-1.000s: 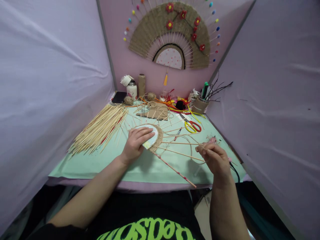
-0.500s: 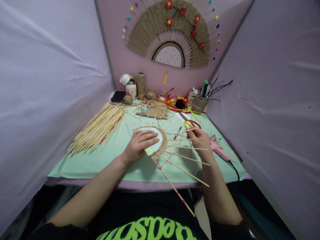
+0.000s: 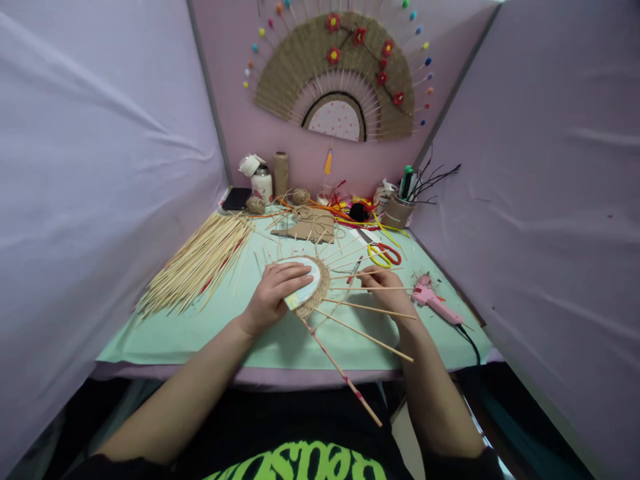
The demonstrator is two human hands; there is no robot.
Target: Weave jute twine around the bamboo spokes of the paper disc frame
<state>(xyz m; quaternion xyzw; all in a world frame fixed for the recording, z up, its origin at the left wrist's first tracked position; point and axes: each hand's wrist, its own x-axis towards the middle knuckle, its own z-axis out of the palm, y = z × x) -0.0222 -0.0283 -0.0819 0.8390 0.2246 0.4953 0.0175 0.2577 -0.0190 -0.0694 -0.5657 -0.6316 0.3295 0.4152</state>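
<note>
My left hand point(image 3: 280, 290) grips a half-round fan frame point(image 3: 323, 283), thumb hidden beneath and fingers lying over its pale blue centre. Coiled twine edges that centre, and thin wooden sticks point(image 3: 373, 308) fan outward from it. One thicker end stick point(image 3: 345, 380), marked with red, points down toward my body. A thin strand of twine point(image 3: 334, 312) runs from near this end stick across the other sticks to my right hand point(image 3: 383, 285). Its fingertips are pinched together among the sticks, apparently on that strand; the exact grip is partly hidden.
A bundle of sticks point(image 3: 200, 263) lies at left. Scissors point(image 3: 384, 255) and a pink glue gun point(image 3: 436, 303) with a cord lie at right. Cardboard point(image 3: 320, 225), twine balls, a bottle point(image 3: 262, 185) and a pot of twigs point(image 3: 399, 212) stand behind. A finished fan point(image 3: 285, 87) hangs on the wall.
My right hand has moved left and lower, away from the scissors and closer to the frame. My left hand still grips the frame, and the view has tilted up slightly.
</note>
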